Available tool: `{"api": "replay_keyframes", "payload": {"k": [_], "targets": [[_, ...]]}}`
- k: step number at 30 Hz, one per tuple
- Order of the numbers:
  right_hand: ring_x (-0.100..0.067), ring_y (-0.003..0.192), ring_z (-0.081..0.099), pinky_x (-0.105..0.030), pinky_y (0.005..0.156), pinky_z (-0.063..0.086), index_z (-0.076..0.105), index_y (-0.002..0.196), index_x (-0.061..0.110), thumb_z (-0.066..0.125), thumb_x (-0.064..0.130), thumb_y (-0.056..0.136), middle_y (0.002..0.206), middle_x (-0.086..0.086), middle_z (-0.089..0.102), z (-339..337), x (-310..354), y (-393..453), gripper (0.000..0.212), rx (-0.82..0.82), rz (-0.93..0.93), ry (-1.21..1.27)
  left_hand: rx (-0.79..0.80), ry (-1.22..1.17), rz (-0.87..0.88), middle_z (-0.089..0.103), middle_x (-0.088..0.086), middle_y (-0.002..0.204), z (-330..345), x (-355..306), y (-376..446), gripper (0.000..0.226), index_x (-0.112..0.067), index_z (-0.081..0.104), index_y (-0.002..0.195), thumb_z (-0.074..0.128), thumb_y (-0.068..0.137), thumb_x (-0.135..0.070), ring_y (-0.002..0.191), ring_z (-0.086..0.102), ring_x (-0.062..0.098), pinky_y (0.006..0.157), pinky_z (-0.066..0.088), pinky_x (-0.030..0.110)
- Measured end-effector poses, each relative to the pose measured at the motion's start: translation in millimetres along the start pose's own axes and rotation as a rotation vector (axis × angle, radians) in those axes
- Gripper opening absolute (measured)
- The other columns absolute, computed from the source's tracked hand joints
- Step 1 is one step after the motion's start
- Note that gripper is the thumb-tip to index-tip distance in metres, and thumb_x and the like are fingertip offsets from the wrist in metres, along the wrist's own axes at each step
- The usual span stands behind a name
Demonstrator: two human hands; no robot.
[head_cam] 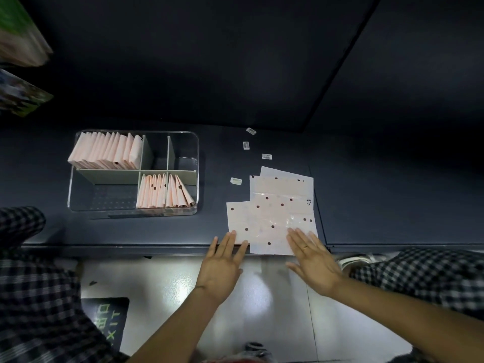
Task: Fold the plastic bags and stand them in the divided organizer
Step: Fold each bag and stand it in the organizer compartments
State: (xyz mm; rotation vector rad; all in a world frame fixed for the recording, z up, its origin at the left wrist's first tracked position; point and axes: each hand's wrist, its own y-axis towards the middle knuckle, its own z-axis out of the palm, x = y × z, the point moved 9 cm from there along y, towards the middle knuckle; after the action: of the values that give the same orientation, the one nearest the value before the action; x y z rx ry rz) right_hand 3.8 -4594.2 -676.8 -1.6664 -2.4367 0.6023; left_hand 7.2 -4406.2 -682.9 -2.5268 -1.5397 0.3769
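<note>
Hands flat, fingers straight: left hand (222, 260) and right hand (313, 254) press bags (272, 216) at counter edge (131, 248).

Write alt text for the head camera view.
A person's left hand and right hand press flat on a loose pile of pink dotted plastic bags at the near edge of a dark table. To the left, a clear divided organizer holds folded bags upright in three compartments.
</note>
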Motion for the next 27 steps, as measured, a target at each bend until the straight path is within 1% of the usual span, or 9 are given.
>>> {"api": "replay_keyframes", "payload": {"k": [3,5,7,9,15,20,22,24,27], "targets": [[-0.015,0.145,-0.01,-0.03,0.115,-0.02,0.011,0.15,0.013,0.014,0.052,0.099,0.158,0.002,-0.001,-12,-10,0,0.065,-0.052,0.064,0.069,0.014,0.016,-0.005,-0.016,0.015,0.156,-1,4,-1,0.06,-0.029,-0.008,0.15,0.027,0.102,-0.04,0.145,-0.013,0.027,0.115,-0.012,0.041],[-0.018,0.144,0.017,-0.031,0.118,0.004,0.036,0.144,0.013,0.027,0.044,0.1,0.155,0.003,0.023,-33,-13,5,0.054,-0.174,0.103,0.161,0.011,0.003,-0.008,-0.016,0.014,0.156,-2,4,0,0.059,-0.03,-0.007,0.15,0.027,0.102,-0.04,0.145,-0.013,0.027,0.115,-0.011,0.04],[-0.021,0.13,0.04,-0.03,0.109,0.027,0.052,0.131,0.014,0.042,0.035,0.099,0.142,0.0,0.045,-54,-10,14,0.04,-0.275,0.089,0.264,0.013,-0.008,-0.014,-0.015,0.013,0.157,-2,4,0,0.059,-0.031,-0.006,0.15,0.026,0.102,-0.041,0.145,-0.012,0.026,0.116,-0.01,0.04],[-0.021,0.116,0.048,-0.03,0.097,0.039,0.058,0.121,0.013,0.048,0.028,0.097,0.128,-0.001,0.053,-60,2,24,0.03,-0.272,0.013,0.316,0.029,-0.004,-0.01,-0.015,0.014,0.157,-2,4,1,0.058,-0.031,-0.006,0.15,0.026,0.102,-0.041,0.145,-0.012,0.026,0.116,-0.009,0.041],[-0.024,0.075,0.064,-0.028,0.06,0.053,0.069,0.078,0.007,0.072,0.006,0.077,0.084,-0.006,0.066,-69,26,40,0.003,-0.323,-0.106,0.201,0.059,0.016,-0.015,-0.011,0.015,0.157,0,5,4,0.057,-0.031,-0.003,0.15,0.024,0.102,-0.042,0.146,-0.009,0.027,0.117,-0.006,0.043],[-0.015,0.055,0.056,-0.022,0.043,0.047,0.064,0.062,0.014,0.08,-0.001,0.049,0.065,0.002,0.061,-62,30,45,0.025,-0.261,-0.129,-0.009,-0.014,-0.061,-0.046,0.011,0.012,0.157,-8,6,9,0.053,-0.031,0.018,0.149,0.028,0.099,-0.047,0.144,0.01,0.025,0.117,0.005,0.038],[-0.017,0.061,0.058,-0.025,0.051,0.05,0.065,0.068,0.013,0.079,0.003,0.058,0.07,0.001,0.063,-66,29,48,0.02,-0.249,-0.148,0.026,-0.096,-0.16,-0.069,0.028,0.004,0.15,-17,14,14,0.053,-0.032,0.026,0.146,0.034,0.097,-0.05,0.137,0.025,0.022,0.113,0.016,0.033],[-0.02,0.083,0.059,-0.03,0.072,0.05,0.066,0.088,0.01,0.061,0.012,0.086,0.089,-0.002,0.064,-64,29,50,0.006,-0.182,-0.2,0.151,-0.136,-0.265,-0.078,0.036,-0.004,0.142,-22,24,19,0.056,-0.032,0.026,0.146,0.044,0.094,-0.048,0.128,0.033,0.018,0.106,0.026,0.028],[-0.02,0.097,0.053,-0.033,0.084,0.045,0.056,0.107,0.014,0.038,0.023,0.1,0.103,-0.001,0.061,-61,24,49,0.021,-0.04,-0.18,0.456,-0.146,-0.449,-0.123,0.046,-0.008,0.134,-24,40,28,0.052,-0.028,0.042,0.139,0.057,0.09,-0.039,0.121,0.039,0.016,0.1,0.033,0.026]]}}
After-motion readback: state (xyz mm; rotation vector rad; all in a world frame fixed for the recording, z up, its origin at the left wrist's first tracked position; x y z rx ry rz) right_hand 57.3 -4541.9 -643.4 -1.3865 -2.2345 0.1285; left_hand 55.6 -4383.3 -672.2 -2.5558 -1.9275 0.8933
